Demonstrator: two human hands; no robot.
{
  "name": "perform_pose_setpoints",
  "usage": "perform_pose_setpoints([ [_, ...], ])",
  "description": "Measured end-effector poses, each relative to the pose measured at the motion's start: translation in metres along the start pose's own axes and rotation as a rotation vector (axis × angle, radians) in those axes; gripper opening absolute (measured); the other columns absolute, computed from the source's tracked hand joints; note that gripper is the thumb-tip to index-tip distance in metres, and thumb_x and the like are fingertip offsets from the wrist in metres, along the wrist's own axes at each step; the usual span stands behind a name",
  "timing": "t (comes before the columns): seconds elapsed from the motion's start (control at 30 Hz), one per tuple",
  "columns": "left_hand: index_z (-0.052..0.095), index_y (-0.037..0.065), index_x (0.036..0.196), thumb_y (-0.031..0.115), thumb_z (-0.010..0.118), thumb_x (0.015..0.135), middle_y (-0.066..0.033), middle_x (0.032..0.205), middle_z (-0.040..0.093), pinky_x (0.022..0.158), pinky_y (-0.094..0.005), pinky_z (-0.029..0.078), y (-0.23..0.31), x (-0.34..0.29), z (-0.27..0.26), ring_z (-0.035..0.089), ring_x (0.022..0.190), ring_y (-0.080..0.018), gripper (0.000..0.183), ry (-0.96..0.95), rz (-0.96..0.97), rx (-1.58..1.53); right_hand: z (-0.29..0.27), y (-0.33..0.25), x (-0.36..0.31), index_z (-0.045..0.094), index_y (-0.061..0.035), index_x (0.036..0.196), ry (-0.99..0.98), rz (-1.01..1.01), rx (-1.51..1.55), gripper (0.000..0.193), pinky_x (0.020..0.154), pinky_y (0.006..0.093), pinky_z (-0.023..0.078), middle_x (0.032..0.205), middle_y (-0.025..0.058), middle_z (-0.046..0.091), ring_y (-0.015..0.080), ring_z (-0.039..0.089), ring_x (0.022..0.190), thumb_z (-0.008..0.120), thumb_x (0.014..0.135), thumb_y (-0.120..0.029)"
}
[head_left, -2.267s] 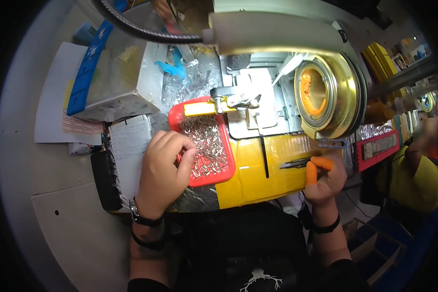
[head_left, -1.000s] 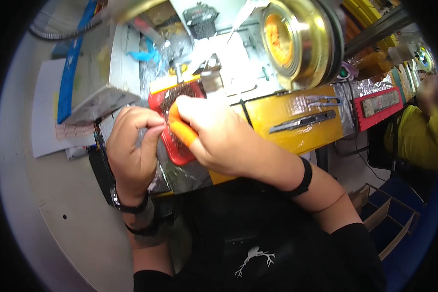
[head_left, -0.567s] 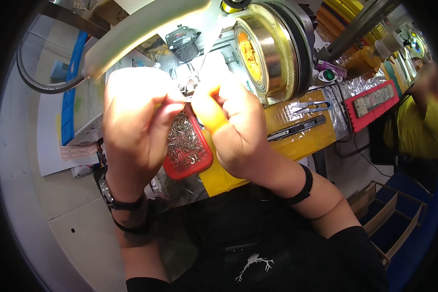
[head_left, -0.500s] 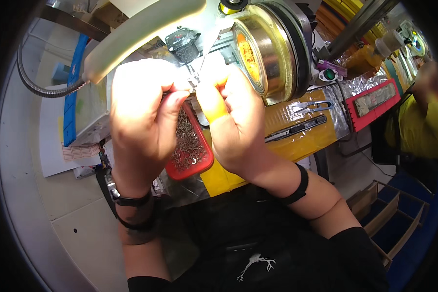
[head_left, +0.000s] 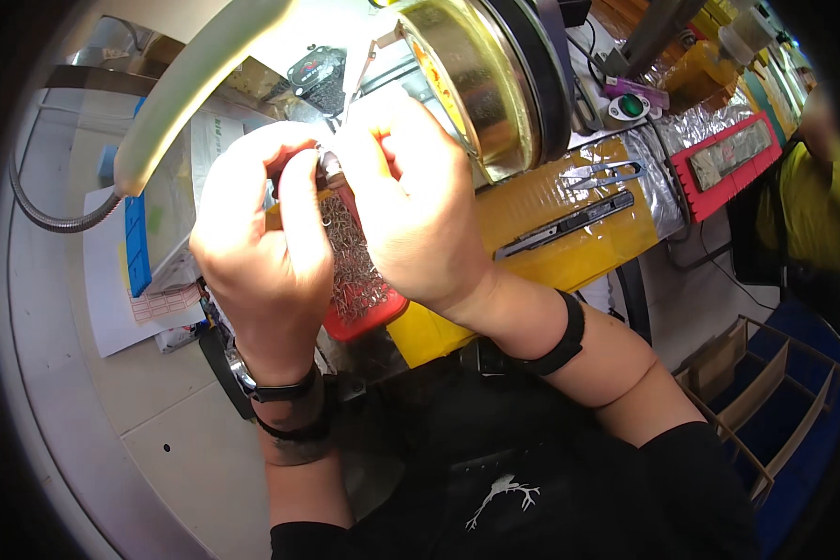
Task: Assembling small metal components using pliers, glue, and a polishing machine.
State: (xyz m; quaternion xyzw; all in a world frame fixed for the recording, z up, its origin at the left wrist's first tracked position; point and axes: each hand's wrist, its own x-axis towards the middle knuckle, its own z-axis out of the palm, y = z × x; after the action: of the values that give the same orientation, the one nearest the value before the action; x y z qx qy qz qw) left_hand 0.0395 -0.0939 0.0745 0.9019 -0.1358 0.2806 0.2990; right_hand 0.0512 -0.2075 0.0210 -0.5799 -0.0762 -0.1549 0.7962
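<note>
Under the bright lamp, my left hand (head_left: 269,238) pinches a small shiny metal piece (head_left: 328,166) between thumb and fingertips. My right hand (head_left: 409,201) is closed right beside it, its thumb and forefinger at the same piece. Glare and the fingers hide the piece's exact shape and whatever else the right fingertips hold. Below both hands lies a red tray (head_left: 369,322) heaped with thin, hook-like metal bits (head_left: 353,266). A thin pointed metal tool or arm (head_left: 358,79) stands just beyond the right fingers.
A big brass-coloured drum (head_left: 485,84) stands beyond my right hand. On yellow-taped board (head_left: 532,210) lie a utility knife (head_left: 569,227) and small snips (head_left: 607,174). Farther right is a red holder with a grey block (head_left: 723,161). A lamp (head_left: 191,93) arches overhead; a person in yellow (head_left: 812,205) sits right.
My view has shifted, so the drum and lamp appear farther left. Both hands are slightly lower and turned, showing more of the metal piece between them.
</note>
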Motion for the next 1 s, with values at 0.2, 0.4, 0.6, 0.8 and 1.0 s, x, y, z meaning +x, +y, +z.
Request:
perform_pose_setpoints([
  [0.2,0.073,-0.001,0.117,-0.011,0.064,0.088,-0.0150,0.108,0.074,0.094,-0.0380,0.055,-0.011,-0.015,-0.005,0.071,0.102,-0.0311,0.033,-0.064,0.197,0.075,-0.005,0.006,0.001,0.059,0.0003,0.099,-0.027,-0.030,-0.008,0.005,0.062,0.0281,0.047,0.079,0.0056,0.058,0.0086,0.054,0.068,0.057,0.104,-0.002],
  [0.4,0.071,0.000,0.124,-0.011,0.062,0.087,-0.0168,0.118,0.073,0.098,-0.0394,0.054,-0.006,-0.020,-0.005,0.070,0.109,-0.0313,0.040,-0.087,0.167,0.049,-0.006,0.010,0.001,0.060,0.0019,0.099,-0.047,-0.074,-0.041,0.004,0.066,0.0315,0.049,0.083,0.0100,0.060,0.0172,0.059,0.071,0.058,0.101,0.000],
  [0.6,0.070,-0.001,0.127,-0.011,0.062,0.086,-0.0184,0.120,0.071,0.100,-0.0398,0.053,-0.004,-0.024,-0.006,0.069,0.112,-0.0325,0.043,-0.083,0.145,0.055,-0.010,0.014,0.003,0.063,0.0045,0.100,-0.084,-0.421,-0.366,0.010,0.071,0.0386,0.052,0.092,0.0164,0.060,0.0313,0.063,0.080,0.061,0.091,0.003],
  [0.8,0.056,-0.003,0.143,-0.010,0.055,0.091,-0.0186,0.148,0.053,0.115,-0.0452,0.046,-0.019,-0.038,0.013,0.053,0.139,-0.0300,0.052,-0.076,0.102,-0.081,-0.014,0.021,0.004,0.063,0.0040,0.103,-0.096,-0.388,-0.408,0.019,0.072,0.0401,0.053,0.095,0.0181,0.059,0.0334,0.064,0.082,0.065,0.084,0.001],
  [1.0,0.048,-0.004,0.148,-0.010,0.054,0.094,-0.0181,0.151,0.049,0.110,-0.0404,0.052,-0.030,-0.055,0.039,0.056,0.136,-0.0283,0.055,0.054,-0.091,-0.605,-0.009,0.014,0.006,0.059,0.0018,0.097,-0.108,-0.430,-0.429,0.012,0.077,0.0473,0.055,0.094,0.0212,0.064,0.0391,0.068,0.087,0.057,0.099,-0.010],
])
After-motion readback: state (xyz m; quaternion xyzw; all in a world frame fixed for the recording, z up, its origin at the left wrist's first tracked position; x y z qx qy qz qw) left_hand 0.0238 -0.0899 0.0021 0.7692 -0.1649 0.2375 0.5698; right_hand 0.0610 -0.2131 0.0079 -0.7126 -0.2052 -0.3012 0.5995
